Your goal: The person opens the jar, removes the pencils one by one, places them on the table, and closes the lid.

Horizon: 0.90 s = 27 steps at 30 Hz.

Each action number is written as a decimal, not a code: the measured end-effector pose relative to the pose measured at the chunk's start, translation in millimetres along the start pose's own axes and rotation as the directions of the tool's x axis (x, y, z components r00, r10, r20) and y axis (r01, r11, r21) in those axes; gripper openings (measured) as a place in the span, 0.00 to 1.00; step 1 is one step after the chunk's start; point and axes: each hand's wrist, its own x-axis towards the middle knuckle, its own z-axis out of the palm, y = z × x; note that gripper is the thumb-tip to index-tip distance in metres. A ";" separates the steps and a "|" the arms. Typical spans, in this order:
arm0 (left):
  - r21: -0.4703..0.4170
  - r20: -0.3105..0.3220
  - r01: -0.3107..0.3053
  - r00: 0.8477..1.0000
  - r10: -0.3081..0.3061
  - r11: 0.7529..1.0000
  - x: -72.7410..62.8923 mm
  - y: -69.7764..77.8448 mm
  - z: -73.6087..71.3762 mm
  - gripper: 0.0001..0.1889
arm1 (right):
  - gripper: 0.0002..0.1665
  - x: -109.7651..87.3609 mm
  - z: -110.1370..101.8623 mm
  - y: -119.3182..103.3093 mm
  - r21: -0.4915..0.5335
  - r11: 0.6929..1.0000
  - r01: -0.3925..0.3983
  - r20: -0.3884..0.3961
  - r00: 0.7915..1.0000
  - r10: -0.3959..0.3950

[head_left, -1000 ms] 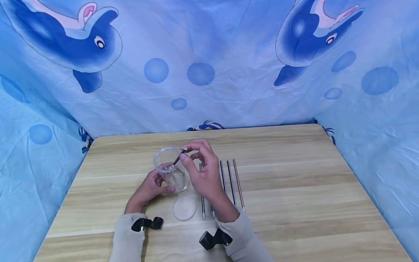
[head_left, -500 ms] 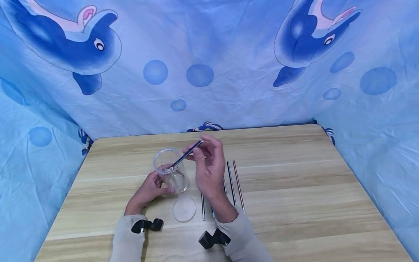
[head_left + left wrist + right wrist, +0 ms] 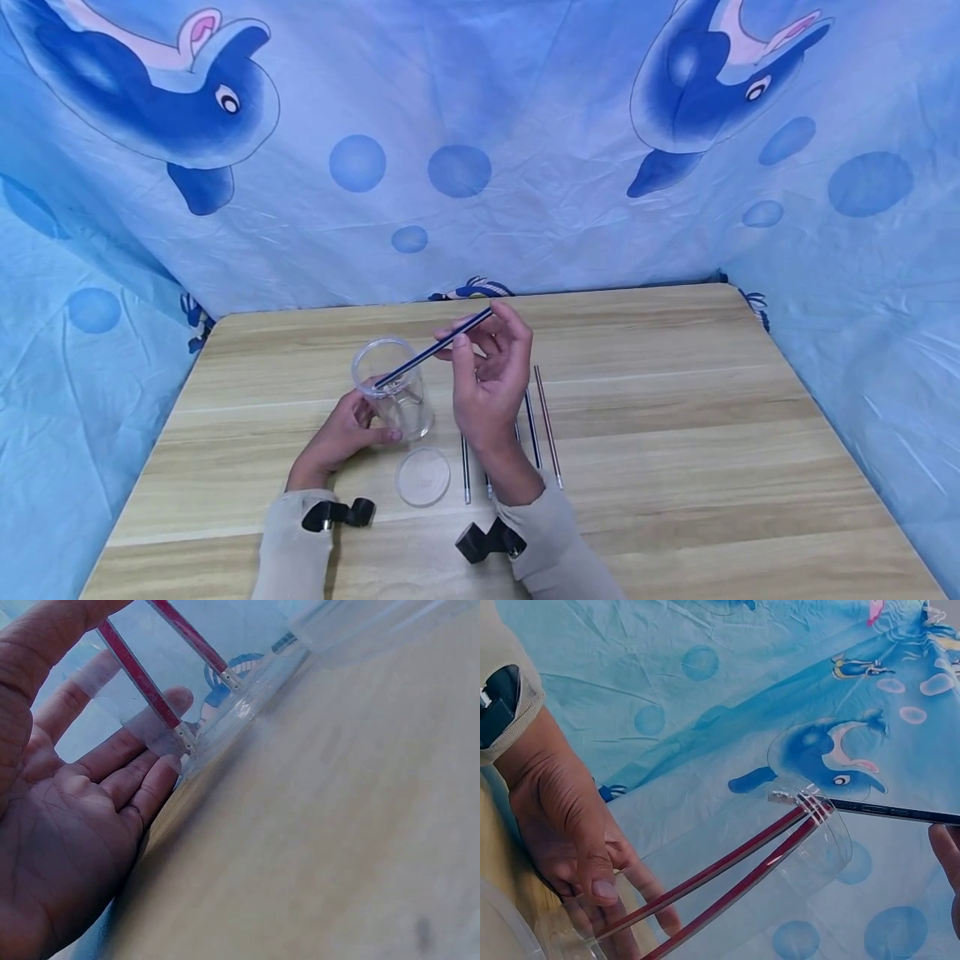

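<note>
A tall clear plastic jar (image 3: 417, 425) stands a little tilted on the table, gripped near its base by my left hand (image 3: 341, 437), thumb in front and fingers behind. Inside it lean red-and-grey striped pencils (image 3: 145, 680), metal-banded ends down. Between thumb and fingertips, my right hand (image 3: 491, 396) pinches a dark blue striped pencil (image 3: 427, 353). This pencil slants up to the right, its lower end, with a silvery band, just inside the jar's mouth. Right of the jar, several pencils (image 3: 547, 421) lie roughly parallel, some partly hidden by my right hand and forearm.
A round clear lid (image 3: 422, 477) lies flat in front of the jar. The wooden table (image 3: 697, 433) stretches away on both sides. Blue dolphin-print cloth (image 3: 562, 225) hangs behind the table and along its sides.
My right hand has moved right, drawing the dark blue pencil up out of the jar until most of its length shows. The left hand and jar have stayed in place.
</note>
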 end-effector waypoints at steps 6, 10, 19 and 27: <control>-0.001 0.003 -0.007 1.000 0.007 1.000 0.4 -1.6 -0.4 0.44 | 0.26 1.5 -5.1 -0.6 -0.006 1.000 0.017 -0.018 1.000 -0.017; -0.013 0.014 -0.034 0.999 0.034 0.999 0.7 -1.6 -0.1 0.43 | 0.24 4.3 -8.4 0.2 -0.020 0.998 0.060 -0.060 0.996 -0.061; -0.020 0.028 -0.083 0.996 0.083 0.996 1.5 -4.3 0.3 0.43 | 0.13 9.4 -14.1 0.8 -0.070 0.997 0.035 -0.171 0.984 -0.046; -0.025 0.027 -0.072 0.997 0.072 0.997 1.1 -4.5 -0.1 0.43 | 0.15 12.9 -22.6 2.8 -0.098 0.995 -0.006 -0.162 0.987 -0.010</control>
